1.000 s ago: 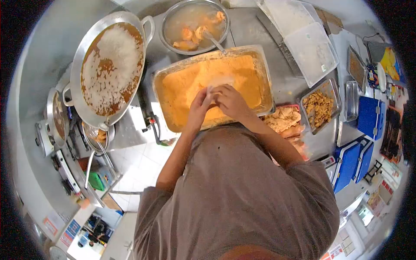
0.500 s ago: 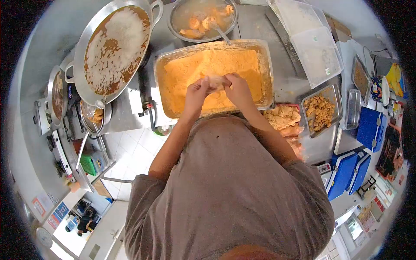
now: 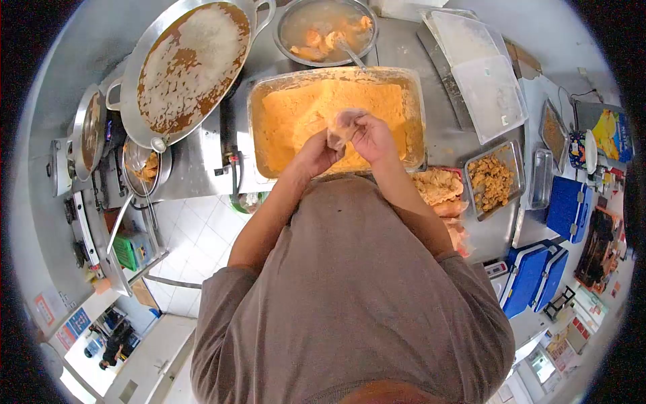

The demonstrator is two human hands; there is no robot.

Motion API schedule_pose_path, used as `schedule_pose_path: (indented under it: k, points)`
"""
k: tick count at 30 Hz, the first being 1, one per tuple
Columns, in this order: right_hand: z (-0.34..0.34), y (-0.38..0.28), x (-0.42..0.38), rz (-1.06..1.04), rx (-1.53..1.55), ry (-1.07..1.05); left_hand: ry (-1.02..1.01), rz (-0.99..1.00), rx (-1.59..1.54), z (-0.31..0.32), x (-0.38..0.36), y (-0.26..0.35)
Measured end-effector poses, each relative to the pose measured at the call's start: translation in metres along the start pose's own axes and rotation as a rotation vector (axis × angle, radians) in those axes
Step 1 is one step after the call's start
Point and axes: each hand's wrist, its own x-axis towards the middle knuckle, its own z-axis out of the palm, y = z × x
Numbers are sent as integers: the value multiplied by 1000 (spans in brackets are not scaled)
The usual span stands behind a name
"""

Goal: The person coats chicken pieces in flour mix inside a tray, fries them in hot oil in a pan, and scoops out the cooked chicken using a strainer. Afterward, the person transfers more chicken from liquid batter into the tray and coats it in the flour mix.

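Steel tabletop (image 3: pixel 444 143) bore tray (image 3: pixel 253 128) of orange powder (image 3: pixel 289 108) | pale piece (image 3: pixel 342 126) was up above powder | grip: left hand (image 3: pixel 319 155) and right hand (image 3: pixel 374 140) both pinched piece | step: seemingly opening it out | next move likely called for light, even tension from both hands

With our left hand (image 3: pixel 321 153) and right hand (image 3: pixel 374 139) close together, we hold a thin, pale piece (image 3: pixel 344 125), its material unclear, above the orange powder (image 3: pixel 289 111) in a rectangular tray (image 3: pixel 417 111). Beyond both hands we see a round bowl (image 3: pixel 296 62) of cloudy liquid with orange chunks (image 3: pixel 333 40), and well to the left of our left hand a wide pan (image 3: pixel 131 84) of foamy brown liquid (image 3: pixel 192 64). To the right of our right hand we have coated pieces (image 3: pixel 437 186) and, farther right, a smaller tray (image 3: pixel 518 165) of browned bits (image 3: pixel 489 180).
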Motion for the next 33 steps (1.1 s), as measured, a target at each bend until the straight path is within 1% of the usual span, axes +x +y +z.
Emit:
schedule_pose_path:
  k: [3,6,9,10,12,13,15,16,18,19,21,23,24,27,28,30,31,32,33]
  points:
    - [9,1,-6,-52,181,-85,-115,-79,-171,9,5,0]
    - [24,-16,-19,60,167,-55,-78,24,-58,34,-7,21]
    - [32,-23,-28,53,88,-166,-74,94,12,52,-23,47]
    - [38,-23,-34,45,91,-167,-157,93,35,54,-27,54]
    - [50,-20,-44,36,96,-168,-84,139,162,76,-35,64]
    - [51,-18,-45,90,75,-183,-46,164,226,84,-39,69]
    - [49,-12,-45,202,37,-211,-86,82,315,86,-40,85]
    - [46,-6,-45,198,-38,-218,-106,38,360,86,-40,90]
    - [44,6,-43,187,-187,-231,-128,76,547,86,-34,81]
    - [47,6,-43,195,-83,-313,-138,95,641,82,-30,76]
    - [59,4,-42,212,128,-477,-397,50,301,52,-19,58]
    - [85,5,-46,61,-30,-570,-388,-25,64,56,-17,28]
    - [94,4,-46,-19,-109,-615,-224,-18,226,49,-9,15]
    - [91,-6,-37,-113,-50,-537,-89,35,148,25,9,-9]
    - [89,-8,-34,-215,-197,-458,37,96,191,21,-5,-6]
    - [79,-11,-29,-415,-484,-280,270,561,573,40,-22,-11]
    - [67,-11,-26,-380,-494,-234,386,799,758,56,-35,-11]
    - [53,-10,-22,-343,-504,-188,359,918,1038,89,-59,-4]
    - [46,-9,-20,-303,-511,-141,293,1030,1178,107,-65,2]
